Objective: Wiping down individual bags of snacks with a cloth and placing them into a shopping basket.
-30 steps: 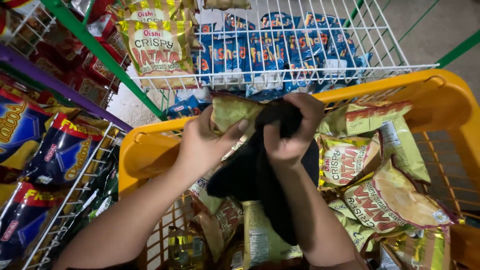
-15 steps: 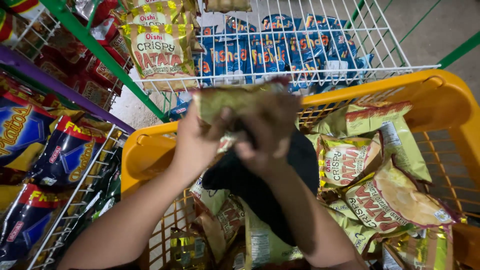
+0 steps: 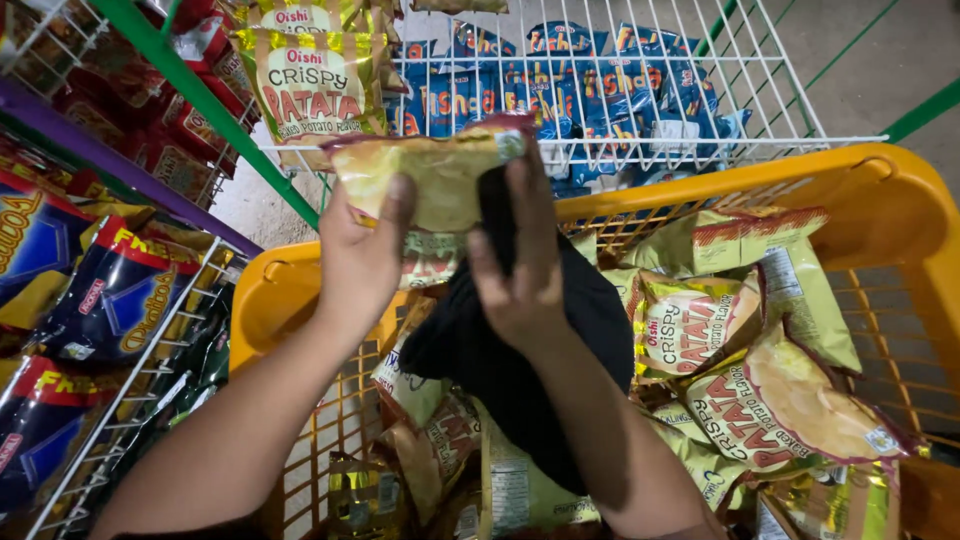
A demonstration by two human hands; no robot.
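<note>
Above basket [image 3: 890,200], both hands [image 3: 365,260] raised; gripping packet [image 3: 425,175].

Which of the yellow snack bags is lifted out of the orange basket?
The yellow snack bag held by both hands, left hand and right hand; the others lie inside the orange basket.

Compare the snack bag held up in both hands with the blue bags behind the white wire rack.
The held snack bag is yellow-gold with a red edge; the blue bags are blue with orange lettering. The held bag lies crosswise between the left hand and right hand, alone; the blue bags are piled together behind the white wire rack, untouched. Both are sealed, glossy snack packets.
</note>
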